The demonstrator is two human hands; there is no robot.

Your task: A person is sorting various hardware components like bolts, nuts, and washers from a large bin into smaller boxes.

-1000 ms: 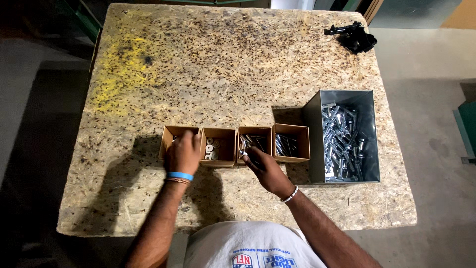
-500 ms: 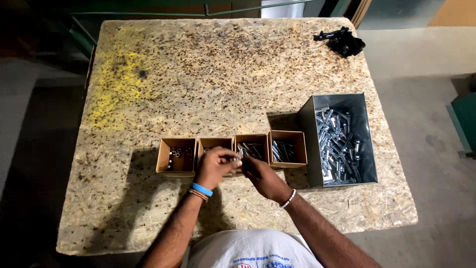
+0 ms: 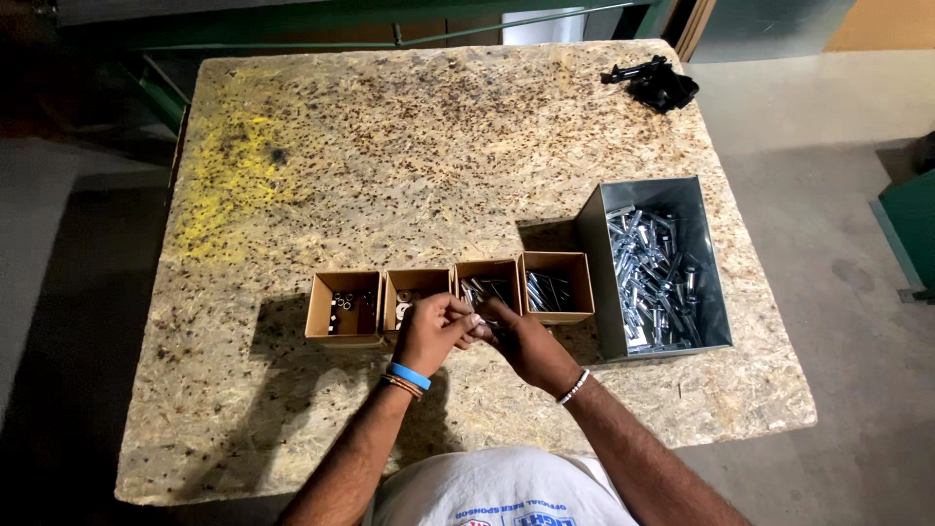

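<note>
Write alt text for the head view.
A person's left hand and right hand meet over small metal parts in front of four cardboard boxes on a chipboard table. A grey metal bin of bolts stands to the right.

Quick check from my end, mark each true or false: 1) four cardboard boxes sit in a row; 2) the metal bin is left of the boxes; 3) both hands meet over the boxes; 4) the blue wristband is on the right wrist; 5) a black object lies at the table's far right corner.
1) True: four cardboard boxes stand side by side in a row.
2) False: the metal bin stands to the right of the row.
3) True: the left hand and right hand come together at the near edge of the two middle boxes.
4) False: the blue wristband is on the left wrist.
5) True: the black object lies there, on the table.
</note>
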